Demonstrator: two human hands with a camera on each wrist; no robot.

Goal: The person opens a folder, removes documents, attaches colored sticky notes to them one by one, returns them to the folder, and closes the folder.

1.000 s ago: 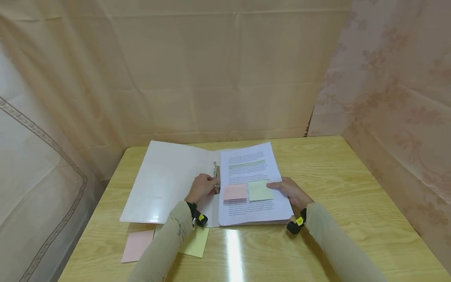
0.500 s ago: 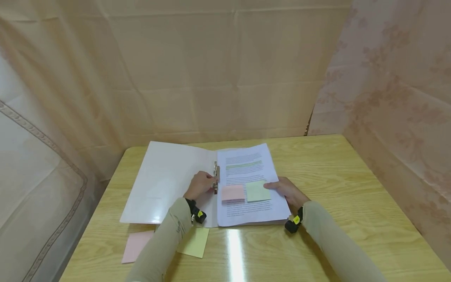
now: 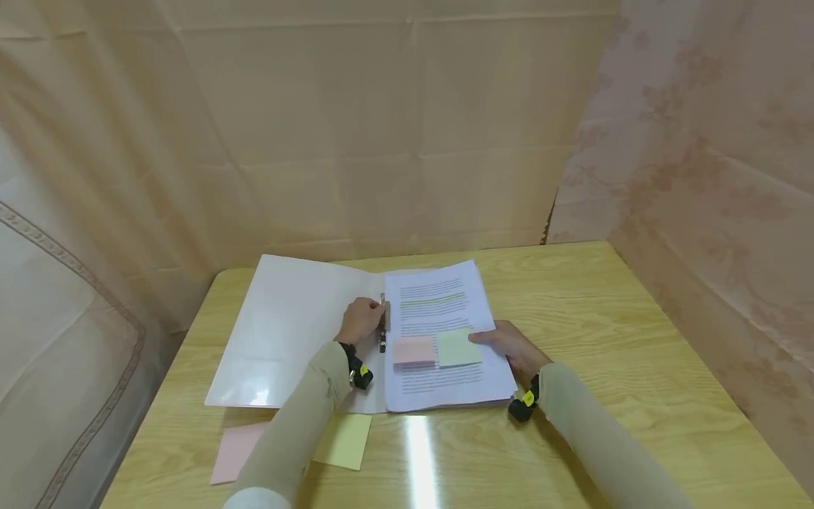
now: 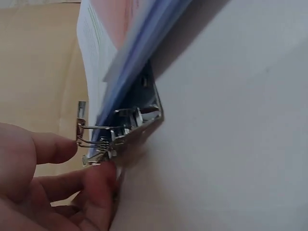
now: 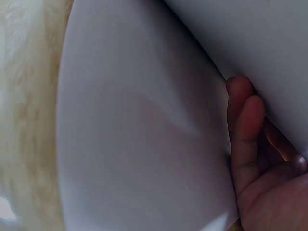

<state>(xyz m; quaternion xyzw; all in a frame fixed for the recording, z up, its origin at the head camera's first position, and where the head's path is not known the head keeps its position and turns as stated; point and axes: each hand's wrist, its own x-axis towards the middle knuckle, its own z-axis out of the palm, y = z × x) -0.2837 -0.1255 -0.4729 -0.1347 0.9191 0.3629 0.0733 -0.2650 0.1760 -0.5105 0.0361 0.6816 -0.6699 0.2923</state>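
Note:
A white binder (image 3: 286, 318) lies spread on the table, with a metal clip mechanism (image 3: 383, 325) along its spine. My left hand (image 3: 360, 319) is at that clip; in the left wrist view the thumb touches its upright metal part (image 4: 81, 125) and the curled fingers lie just below, pinching it. To the right, my right hand (image 3: 515, 346) grips the edge of a stack of printed paper (image 3: 439, 389), thumb on top and fingers underneath. On the top sheet are a pink sticky note (image 3: 413, 350) and a green sticky note (image 3: 454, 348), whose right edge the thumb overlaps.
A pink paper square (image 3: 234, 452) and a yellow one (image 3: 346, 442) lie near the table's front, partly under the left forearm. Beige curtains (image 3: 381, 141) stand behind the wooden table (image 3: 572, 304) and on both sides.
The left hand has moved slightly up along the clip. The paper stack, held by the right hand, has shifted a little left toward the clip. The camera view has turned slightly.

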